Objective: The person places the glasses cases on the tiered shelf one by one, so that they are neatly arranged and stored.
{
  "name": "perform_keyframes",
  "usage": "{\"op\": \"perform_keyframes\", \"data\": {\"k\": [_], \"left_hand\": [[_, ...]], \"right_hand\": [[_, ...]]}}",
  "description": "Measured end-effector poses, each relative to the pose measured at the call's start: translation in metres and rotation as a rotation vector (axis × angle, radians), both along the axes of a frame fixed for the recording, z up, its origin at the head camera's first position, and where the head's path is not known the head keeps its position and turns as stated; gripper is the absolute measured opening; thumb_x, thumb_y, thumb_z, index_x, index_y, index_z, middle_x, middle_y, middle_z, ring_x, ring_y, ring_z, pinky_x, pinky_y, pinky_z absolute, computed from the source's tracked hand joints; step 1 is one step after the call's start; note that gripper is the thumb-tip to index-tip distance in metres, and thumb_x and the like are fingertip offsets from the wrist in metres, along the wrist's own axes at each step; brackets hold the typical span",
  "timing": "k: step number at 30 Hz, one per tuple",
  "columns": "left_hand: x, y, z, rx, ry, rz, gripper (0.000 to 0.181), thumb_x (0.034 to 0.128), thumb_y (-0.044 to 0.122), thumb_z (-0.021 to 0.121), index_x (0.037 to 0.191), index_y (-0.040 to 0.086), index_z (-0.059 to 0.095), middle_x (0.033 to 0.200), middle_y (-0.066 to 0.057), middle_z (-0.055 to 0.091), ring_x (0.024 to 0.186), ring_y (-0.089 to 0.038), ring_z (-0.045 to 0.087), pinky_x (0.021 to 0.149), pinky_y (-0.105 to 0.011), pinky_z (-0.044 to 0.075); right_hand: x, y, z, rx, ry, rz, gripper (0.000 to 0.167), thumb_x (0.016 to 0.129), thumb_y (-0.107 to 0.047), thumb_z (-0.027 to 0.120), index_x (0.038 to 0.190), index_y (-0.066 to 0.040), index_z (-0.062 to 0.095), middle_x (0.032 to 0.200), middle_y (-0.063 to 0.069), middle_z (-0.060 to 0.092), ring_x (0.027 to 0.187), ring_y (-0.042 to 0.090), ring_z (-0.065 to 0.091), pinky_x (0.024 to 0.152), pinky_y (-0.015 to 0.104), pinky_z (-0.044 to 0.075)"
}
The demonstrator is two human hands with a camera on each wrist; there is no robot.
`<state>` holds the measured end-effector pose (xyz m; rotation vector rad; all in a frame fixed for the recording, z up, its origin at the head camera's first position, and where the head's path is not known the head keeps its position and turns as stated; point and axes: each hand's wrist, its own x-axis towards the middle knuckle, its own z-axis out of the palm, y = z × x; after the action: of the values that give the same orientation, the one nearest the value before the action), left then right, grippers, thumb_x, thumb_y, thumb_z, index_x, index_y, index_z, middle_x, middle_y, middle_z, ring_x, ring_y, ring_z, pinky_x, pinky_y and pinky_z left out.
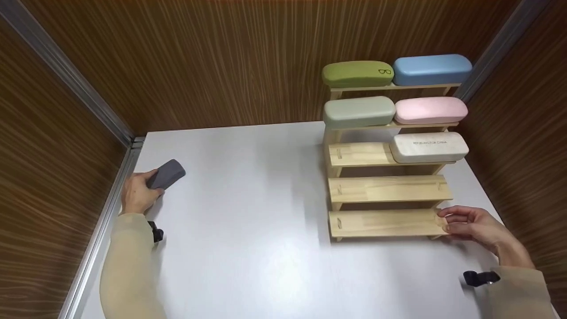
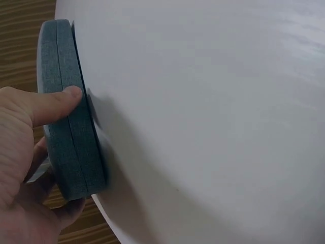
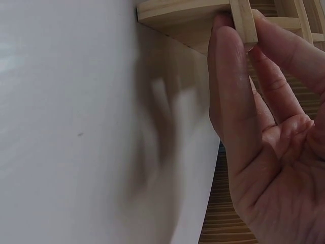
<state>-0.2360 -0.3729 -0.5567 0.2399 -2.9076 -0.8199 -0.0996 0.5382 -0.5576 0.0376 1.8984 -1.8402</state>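
At the table's left edge my left hand (image 1: 138, 192) grips a dark grey-blue glasses case (image 1: 167, 174). In the left wrist view the thumb lies across the seam of the case (image 2: 71, 137), with fingers on its far side; the case is on or just above the white surface. On the right, my right hand (image 1: 480, 226) pinches the right end of the lowest step of a tiered wooden rack (image 1: 390, 223). The right wrist view shows thumb and fingers (image 3: 236, 86) on both faces of that board end (image 3: 244, 23).
Glasses cases sit on the upper tiers: olive green (image 1: 358, 74), blue (image 1: 432, 70), sage green (image 1: 359, 111), pink (image 1: 431, 110) and white (image 1: 429, 147). Brown wood-grain panels (image 1: 221, 62) and metal rails (image 1: 95, 248) border the white table (image 1: 239, 221).
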Motion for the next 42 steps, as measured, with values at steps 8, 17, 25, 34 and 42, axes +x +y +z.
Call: {"op": "perform_keyframes", "data": {"k": [8, 17, 25, 34, 42], "left_hand": [[0.006, 0.001, 0.0, 0.017, -0.015, 0.012, 0.07, 0.0928, 0.012, 0.083, 0.158, 0.002, 0.061, 0.153, -0.038, 0.061, 0.142, -0.058, 0.058, 0.122, -0.069, 0.042], [0.007, 0.018, 0.013, 0.025, -0.047, -0.038, 0.067, 0.0982, 0.015, 0.081, 0.161, 0.003, 0.059, 0.159, -0.037, 0.056, 0.146, -0.058, 0.054, 0.124, -0.07, 0.04], [0.008, 0.039, 0.023, -0.003, -0.02, -0.093, 0.066, 0.0983, 0.02, 0.083, 0.16, 0.006, 0.062, 0.158, -0.032, 0.059, 0.144, -0.054, 0.057, 0.12, -0.069, 0.042], [0.01, 0.065, 0.031, -0.008, 0.028, -0.17, 0.064, 0.0982, 0.022, 0.084, 0.157, 0.005, 0.065, 0.153, -0.029, 0.063, 0.14, -0.052, 0.06, 0.12, -0.068, 0.043], [0.008, 0.089, 0.046, 0.005, 0.084, -0.241, 0.062, 0.0963, 0.023, 0.085, 0.153, 0.007, 0.069, 0.148, -0.024, 0.068, 0.138, -0.048, 0.063, 0.118, -0.064, 0.046]], "right_hand": [[-0.001, -0.003, 0.0, -0.003, 0.01, -0.008, 0.047, 0.103, 0.015, 0.062, 0.125, -0.021, 0.083, 0.109, -0.007, 0.086, 0.098, 0.007, 0.082, 0.086, 0.029, 0.069], [-0.001, -0.002, 0.001, -0.028, 0.009, -0.007, 0.048, 0.102, 0.016, 0.062, 0.125, -0.02, 0.084, 0.109, -0.005, 0.087, 0.099, 0.008, 0.082, 0.086, 0.028, 0.069], [-0.002, -0.004, 0.002, 0.036, -0.004, -0.024, 0.046, 0.102, 0.014, 0.066, 0.124, -0.022, 0.084, 0.108, -0.008, 0.086, 0.097, 0.008, 0.082, 0.085, 0.027, 0.069], [-0.002, -0.001, -0.001, -0.013, 0.012, -0.003, 0.048, 0.103, 0.016, 0.062, 0.124, -0.021, 0.084, 0.109, -0.007, 0.086, 0.099, 0.007, 0.082, 0.085, 0.029, 0.07], [0.0, 0.0, -0.001, -0.003, 0.003, -0.002, 0.046, 0.104, 0.014, 0.062, 0.124, -0.022, 0.083, 0.11, -0.007, 0.086, 0.1, 0.01, 0.083, 0.085, 0.03, 0.07]]}}
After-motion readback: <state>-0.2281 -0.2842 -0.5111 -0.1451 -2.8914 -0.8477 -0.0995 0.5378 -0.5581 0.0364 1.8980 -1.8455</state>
